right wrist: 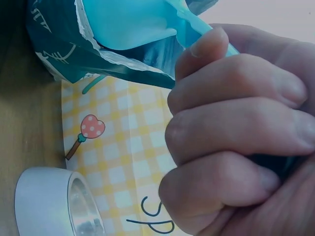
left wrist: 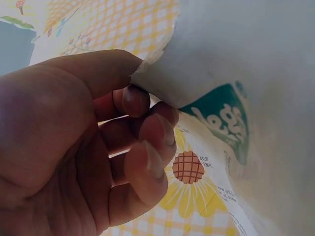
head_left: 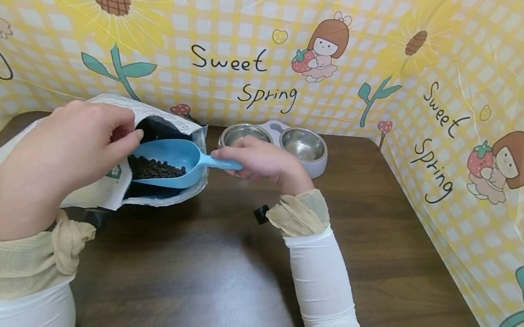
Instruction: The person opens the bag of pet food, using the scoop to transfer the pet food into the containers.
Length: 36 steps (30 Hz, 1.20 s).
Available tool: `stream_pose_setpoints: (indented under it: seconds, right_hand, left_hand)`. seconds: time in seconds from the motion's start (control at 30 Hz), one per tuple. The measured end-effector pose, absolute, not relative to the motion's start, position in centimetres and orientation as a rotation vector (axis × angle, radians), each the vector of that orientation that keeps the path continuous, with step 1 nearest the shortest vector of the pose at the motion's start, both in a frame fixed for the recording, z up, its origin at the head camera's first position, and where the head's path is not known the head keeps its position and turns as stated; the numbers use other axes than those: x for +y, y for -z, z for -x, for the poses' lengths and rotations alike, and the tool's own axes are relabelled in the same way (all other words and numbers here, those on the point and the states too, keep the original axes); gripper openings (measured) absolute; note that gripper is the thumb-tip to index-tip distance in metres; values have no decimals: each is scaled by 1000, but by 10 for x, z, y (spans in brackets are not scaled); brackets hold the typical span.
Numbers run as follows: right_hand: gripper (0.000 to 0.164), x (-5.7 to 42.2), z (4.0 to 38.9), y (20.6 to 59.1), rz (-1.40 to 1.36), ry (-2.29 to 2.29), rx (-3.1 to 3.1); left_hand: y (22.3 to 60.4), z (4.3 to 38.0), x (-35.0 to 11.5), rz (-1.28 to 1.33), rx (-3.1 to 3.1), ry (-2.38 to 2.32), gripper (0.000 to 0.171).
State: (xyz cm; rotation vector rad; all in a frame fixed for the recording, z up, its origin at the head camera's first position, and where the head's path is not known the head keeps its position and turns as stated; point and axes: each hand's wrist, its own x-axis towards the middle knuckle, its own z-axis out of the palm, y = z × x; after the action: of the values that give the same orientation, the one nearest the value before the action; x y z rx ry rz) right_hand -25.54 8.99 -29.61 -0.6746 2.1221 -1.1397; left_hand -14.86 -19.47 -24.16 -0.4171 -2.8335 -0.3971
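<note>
A pet food bag [head_left: 96, 190] lies toward the back left of the table, its torn mouth facing right. My left hand [head_left: 56, 156] pinches the bag's edge between thumb and fingers, as the left wrist view shows. In the bag's mouth is a light blue scoop [head_left: 173, 149], partly filled with small dark kibble [head_left: 156, 170]. My right hand [head_left: 264, 161] grips the scoop's handle; in the right wrist view its fingers [right wrist: 216, 130] curl round it. How much food lies deeper in the bag is hidden.
Behind my right hand stands a pale double pet bowl [head_left: 316, 168] with two metal dishes; the hand partly covers the left one. Both sit on a dark wooden table [head_left: 209, 287]. A yellow checked cloth [head_left: 230, 14] with printed flowers rises behind and at the sides.
</note>
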Motion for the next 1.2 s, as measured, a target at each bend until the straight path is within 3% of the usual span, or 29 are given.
stream_pose_setpoints:
  seconds: [1.2]
  right_hand:
    - [48, 132, 260, 287, 694, 1121, 2179]
  left_hand:
    - [241, 147, -194, 404, -2843, 407, 40]
